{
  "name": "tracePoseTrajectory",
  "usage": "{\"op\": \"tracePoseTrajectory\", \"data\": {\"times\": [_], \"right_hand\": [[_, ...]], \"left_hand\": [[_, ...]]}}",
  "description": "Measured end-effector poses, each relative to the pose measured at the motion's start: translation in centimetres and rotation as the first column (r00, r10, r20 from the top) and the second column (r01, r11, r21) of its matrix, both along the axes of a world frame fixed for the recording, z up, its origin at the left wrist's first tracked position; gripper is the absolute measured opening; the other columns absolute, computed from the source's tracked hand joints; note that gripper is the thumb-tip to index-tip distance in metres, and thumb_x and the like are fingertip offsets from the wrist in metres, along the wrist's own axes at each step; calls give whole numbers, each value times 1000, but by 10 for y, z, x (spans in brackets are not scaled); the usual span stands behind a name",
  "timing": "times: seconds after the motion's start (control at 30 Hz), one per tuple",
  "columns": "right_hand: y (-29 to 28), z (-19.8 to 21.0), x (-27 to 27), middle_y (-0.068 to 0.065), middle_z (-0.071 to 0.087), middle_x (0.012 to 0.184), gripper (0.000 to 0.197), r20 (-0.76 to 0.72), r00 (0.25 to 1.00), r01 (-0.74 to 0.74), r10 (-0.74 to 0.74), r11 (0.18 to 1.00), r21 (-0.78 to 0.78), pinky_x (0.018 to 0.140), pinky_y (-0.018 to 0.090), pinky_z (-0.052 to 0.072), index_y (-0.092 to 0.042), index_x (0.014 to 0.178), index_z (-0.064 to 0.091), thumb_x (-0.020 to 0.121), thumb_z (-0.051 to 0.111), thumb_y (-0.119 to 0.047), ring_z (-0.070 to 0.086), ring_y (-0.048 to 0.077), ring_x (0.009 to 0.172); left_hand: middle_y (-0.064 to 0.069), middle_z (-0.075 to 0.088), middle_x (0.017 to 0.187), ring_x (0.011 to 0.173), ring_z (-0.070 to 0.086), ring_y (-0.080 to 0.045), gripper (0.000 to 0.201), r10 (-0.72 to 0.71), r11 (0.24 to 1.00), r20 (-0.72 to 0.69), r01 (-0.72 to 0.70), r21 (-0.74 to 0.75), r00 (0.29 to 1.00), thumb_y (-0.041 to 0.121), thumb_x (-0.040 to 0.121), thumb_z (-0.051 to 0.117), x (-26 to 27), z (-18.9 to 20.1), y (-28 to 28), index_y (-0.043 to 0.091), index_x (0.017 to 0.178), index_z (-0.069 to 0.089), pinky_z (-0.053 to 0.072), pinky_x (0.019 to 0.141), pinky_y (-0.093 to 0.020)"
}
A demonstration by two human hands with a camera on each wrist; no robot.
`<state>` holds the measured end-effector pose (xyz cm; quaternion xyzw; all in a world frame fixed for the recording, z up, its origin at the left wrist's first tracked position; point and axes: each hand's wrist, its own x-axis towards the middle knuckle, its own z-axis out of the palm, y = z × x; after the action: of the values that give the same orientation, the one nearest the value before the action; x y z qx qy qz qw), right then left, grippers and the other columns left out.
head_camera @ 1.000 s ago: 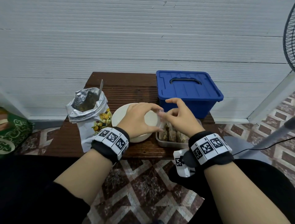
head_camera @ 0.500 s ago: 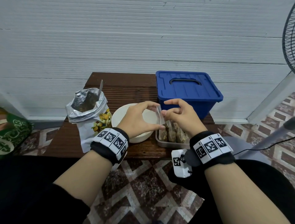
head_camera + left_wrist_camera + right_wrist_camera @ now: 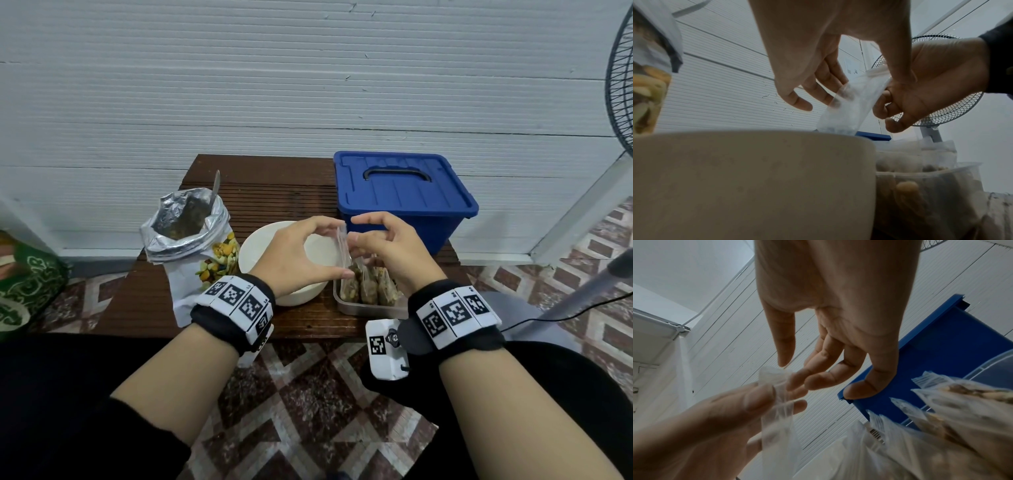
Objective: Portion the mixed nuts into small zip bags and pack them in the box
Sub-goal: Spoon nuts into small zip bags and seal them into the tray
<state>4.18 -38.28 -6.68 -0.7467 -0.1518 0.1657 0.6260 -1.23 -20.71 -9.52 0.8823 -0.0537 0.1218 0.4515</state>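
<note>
The small zip bag [image 3: 343, 247], clear and empty as far as we can tell, hangs between our two hands above the rim of the white bowl [image 3: 294, 294]. Our left hand [image 3: 297, 254] has its fingers [image 3: 819, 91] curled onto one side of the bag near the top, and our right hand [image 3: 388, 251] pinches the other side, fingers [image 3: 797, 379] bent in against the plastic. Just beside the bowl, on the bench [image 3: 274, 185], we see the clear plastic tub [image 3: 370, 310] with filled nut bags [image 3: 368, 286] standing upright in a row inside it. To the left stands the open foil pouch of mixed nuts [image 3: 191, 236], a spoon handle [image 3: 215, 186] sticking out of its mouth. Behind our hands sits the blue box [image 3: 404, 195], lid on.
</note>
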Motion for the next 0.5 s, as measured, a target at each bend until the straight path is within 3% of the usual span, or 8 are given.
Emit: {"op": "tracePoseTrajectory", "data": {"times": [0.13,0.27,0.37,0.5], "right_hand": [[-1,-1,0,5,72,75,34,15,1000,-6,7,1000,-17,69,26,51,-19,110,59,80,71,-8,65,10,71],[-1,-4,0,3,65,69,34,33,999,27,-26,998,-50,67,25,49,-20,107,59,79,73,-8,60,14,68],[-1,-5,2,3,64,69,33,59,997,48,-44,997,-68,68,27,50,-20,105,58,78,74,-10,61,16,70],[0,-3,1,3,68,76,33,106,993,56,-47,995,-83,70,23,49,-21,106,57,78,76,-19,64,14,74]], "left_hand": [[24,59,112,109,50,14,68,-18,1000,-5,18,20,1000,41,60,87,-2,0,-1,45,118,53,33,93,-1],[17,65,113,110,55,6,59,-18,1000,31,17,12,999,39,63,87,-2,-1,-2,38,116,60,38,96,-9],[17,68,105,105,57,6,48,27,999,70,-29,25,997,38,66,85,-1,-2,-1,31,109,67,38,92,-6],[24,66,98,101,55,13,48,58,998,67,-60,27,996,39,65,85,-2,0,0,30,109,69,33,88,1]]}}
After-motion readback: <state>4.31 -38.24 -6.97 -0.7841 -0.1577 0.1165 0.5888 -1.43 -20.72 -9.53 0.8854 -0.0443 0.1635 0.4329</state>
